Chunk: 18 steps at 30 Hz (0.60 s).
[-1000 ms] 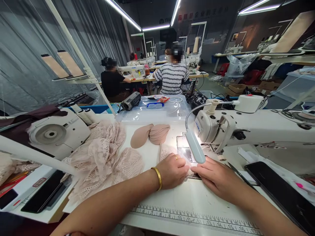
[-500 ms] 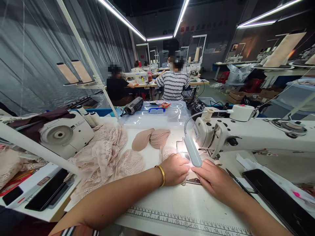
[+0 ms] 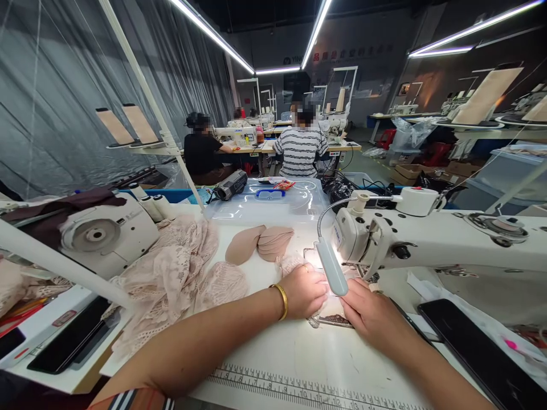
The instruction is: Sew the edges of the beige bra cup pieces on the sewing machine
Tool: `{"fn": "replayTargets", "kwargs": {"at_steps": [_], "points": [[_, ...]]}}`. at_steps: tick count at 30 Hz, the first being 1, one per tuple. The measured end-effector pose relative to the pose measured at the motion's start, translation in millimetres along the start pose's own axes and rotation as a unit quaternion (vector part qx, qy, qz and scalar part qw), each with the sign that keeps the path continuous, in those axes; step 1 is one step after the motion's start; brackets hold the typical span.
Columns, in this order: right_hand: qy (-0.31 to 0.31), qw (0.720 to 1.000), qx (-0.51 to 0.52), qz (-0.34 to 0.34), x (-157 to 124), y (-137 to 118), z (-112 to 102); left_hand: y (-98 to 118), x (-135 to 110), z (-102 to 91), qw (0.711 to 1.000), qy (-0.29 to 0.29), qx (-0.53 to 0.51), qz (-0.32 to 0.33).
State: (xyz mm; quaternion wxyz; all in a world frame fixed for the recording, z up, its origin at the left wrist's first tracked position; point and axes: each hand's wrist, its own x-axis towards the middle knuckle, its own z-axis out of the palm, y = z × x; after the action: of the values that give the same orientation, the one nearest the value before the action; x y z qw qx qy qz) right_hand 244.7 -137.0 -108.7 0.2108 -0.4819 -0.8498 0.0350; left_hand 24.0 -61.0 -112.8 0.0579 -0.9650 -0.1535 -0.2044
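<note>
My left hand [image 3: 304, 290], with a gold bangle and a ring, lies curled on a small piece of pale lace fabric [image 3: 329, 310] in front of the needle of the white sewing machine [image 3: 427, 239]. My right hand [image 3: 371, 315] presses flat on the same piece from the right, fingers stretched toward the needle. The machine's small lamp [image 3: 331, 266] hangs just above both hands and hides the fingertips. Two beige bra cups [image 3: 260, 244] lie on the table behind my left hand.
A heap of pink lace [image 3: 179, 273] lies to the left beside another machine [image 3: 102, 236]. A black phone [image 3: 478, 347] lies at the right, another phone [image 3: 70, 341] at the left. A clear plastic box [image 3: 269, 199] stands behind. Two people sit sewing farther back. A ruler [image 3: 307, 390] runs along the table's front edge.
Both hands have slid a little forward toward the needle with the fabric. The view has shifted slightly; the hands keep the same hold.
</note>
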Motion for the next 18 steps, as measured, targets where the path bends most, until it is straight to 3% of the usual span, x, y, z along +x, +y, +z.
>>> {"fn": "replayTargets", "kwargs": {"at_steps": [11,18], "points": [[-0.054,0.997,0.001,0.053,-3.7,9.3,10.2,-0.6,2.6,0.9,0.999,0.003,-0.019,-0.028],[-0.024,0.999,-0.026,0.032,-2.6,4.9,6.9,1.3,1.6,0.0,0.999,-0.009,-0.025,-0.032]]}}
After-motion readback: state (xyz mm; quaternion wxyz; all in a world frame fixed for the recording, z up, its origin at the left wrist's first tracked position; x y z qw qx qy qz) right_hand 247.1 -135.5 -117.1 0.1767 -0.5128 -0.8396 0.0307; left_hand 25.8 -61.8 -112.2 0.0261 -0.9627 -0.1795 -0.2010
